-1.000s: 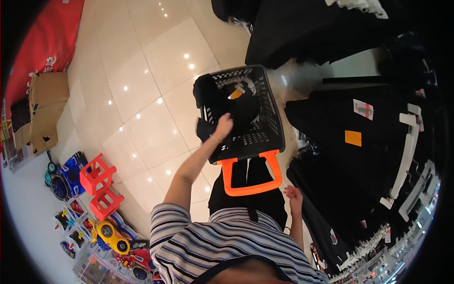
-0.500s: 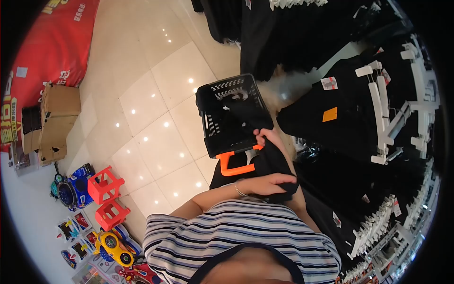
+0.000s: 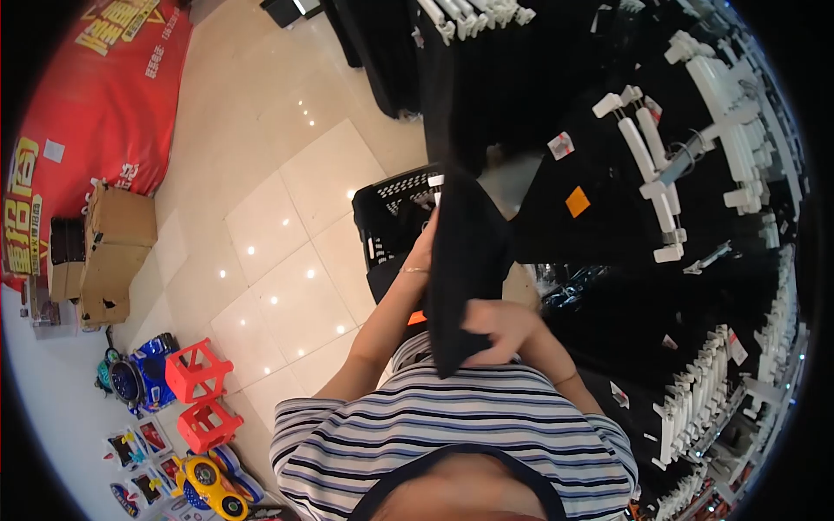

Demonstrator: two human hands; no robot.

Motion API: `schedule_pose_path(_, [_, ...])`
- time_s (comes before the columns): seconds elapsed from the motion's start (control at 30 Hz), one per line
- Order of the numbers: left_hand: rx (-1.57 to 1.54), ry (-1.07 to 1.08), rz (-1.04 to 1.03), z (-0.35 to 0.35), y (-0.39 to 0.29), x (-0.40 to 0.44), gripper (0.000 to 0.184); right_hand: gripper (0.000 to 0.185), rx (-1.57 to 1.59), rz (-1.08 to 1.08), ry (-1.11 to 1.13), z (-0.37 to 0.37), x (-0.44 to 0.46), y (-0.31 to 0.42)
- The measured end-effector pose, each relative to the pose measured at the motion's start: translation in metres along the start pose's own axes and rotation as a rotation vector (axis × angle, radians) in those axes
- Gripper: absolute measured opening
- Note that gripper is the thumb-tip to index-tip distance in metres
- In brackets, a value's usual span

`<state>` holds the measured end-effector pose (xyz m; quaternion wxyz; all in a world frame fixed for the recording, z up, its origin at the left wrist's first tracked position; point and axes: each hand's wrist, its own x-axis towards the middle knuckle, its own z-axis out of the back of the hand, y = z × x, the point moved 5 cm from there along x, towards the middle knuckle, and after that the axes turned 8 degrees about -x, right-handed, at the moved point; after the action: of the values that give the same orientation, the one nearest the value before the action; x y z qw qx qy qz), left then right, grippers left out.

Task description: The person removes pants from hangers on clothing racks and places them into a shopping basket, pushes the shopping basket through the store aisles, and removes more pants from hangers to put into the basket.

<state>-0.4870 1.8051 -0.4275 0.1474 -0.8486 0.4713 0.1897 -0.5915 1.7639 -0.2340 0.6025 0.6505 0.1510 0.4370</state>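
A black garment is stretched upright in front of my body, with a white hanger clip near its upper left edge. My left hand grips it at that edge, its fingers mostly hidden by the cloth. Lower down, my right hand is closed on the garment's lower part, slightly blurred. Behind the cloth is a black shopping basket, partly covered, with dark cloth inside and a bit of its orange handle showing.
Racks of black clothes on white hangers fill the right side. Left are a red banner, a cardboard box, red stools and a yellow toy. Tiled floor runs between them.
First my left hand was in the basket and my right hand beside the handle. Both then took hold of black cloth near my waist. Now the garment is raised and covers much of the basket.
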Motion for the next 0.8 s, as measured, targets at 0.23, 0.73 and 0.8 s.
schedule_pose_path(0.23, [0.242,0.239,0.003,-0.045,0.047,0.006,0.061,0.024,-0.27,-0.186,-0.205,0.006,-0.072,-0.002])
schedule_pose_path(0.73, [0.619,0.604,0.091,-0.032,0.121,-0.007,0.051,0.043,0.424,-0.246,-1.406,-0.006,-0.307,-0.103])
schedule_pose_path(0.8, [0.656,0.65,0.084,-0.025,0.121,-0.01,0.052,0.042,0.175,-0.429,-1.381,-0.014,-0.31,-0.109])
